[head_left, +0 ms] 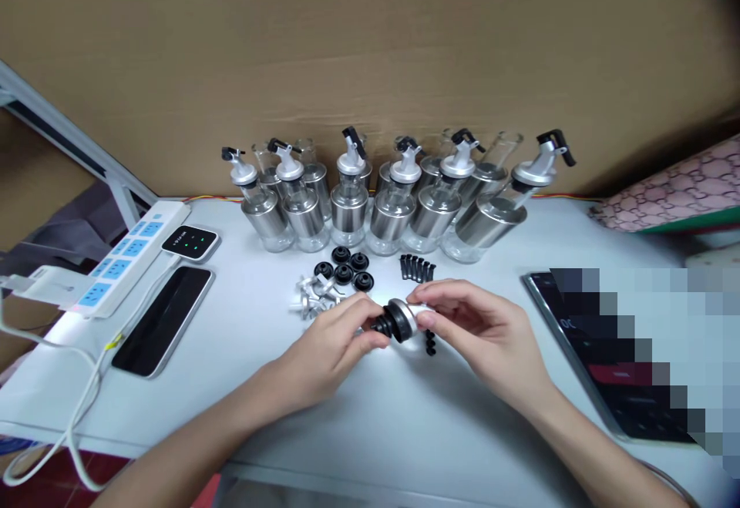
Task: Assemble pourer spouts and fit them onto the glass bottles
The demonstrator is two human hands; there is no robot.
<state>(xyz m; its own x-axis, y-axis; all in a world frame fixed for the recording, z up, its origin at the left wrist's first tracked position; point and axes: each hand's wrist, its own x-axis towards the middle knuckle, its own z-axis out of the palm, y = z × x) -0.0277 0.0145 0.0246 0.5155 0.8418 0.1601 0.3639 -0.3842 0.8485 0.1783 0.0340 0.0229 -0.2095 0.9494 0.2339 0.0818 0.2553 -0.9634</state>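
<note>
Between my two hands, just above the table, a bottle pourer (pixel 398 321) lies sideways. My left hand (pixel 329 346) pinches its black ribbed stopper end with thumb and fingers. On the silver spout end, the fingertips of my right hand (pixel 486 331) are closed, covering part of it. Black round stoppers (pixel 343 274) lie in a cluster beyond my left hand, beside a pile of silver spout parts (pixel 312 296). A row of small black levers (pixel 416 267) is behind my right hand. Tiny black pieces (pixel 431 344) sit close to its fingertips.
Several glass bottles with steel sleeves (pixel 391 219) stand along the cardboard wall (pixel 370 53); the front row carries pourers. To the left are a power strip (pixel 127 254), a small white device (pixel 190 242) and a phone (pixel 163 321). A dark tablet-like screen (pixel 601 361) lies right, partly blurred.
</note>
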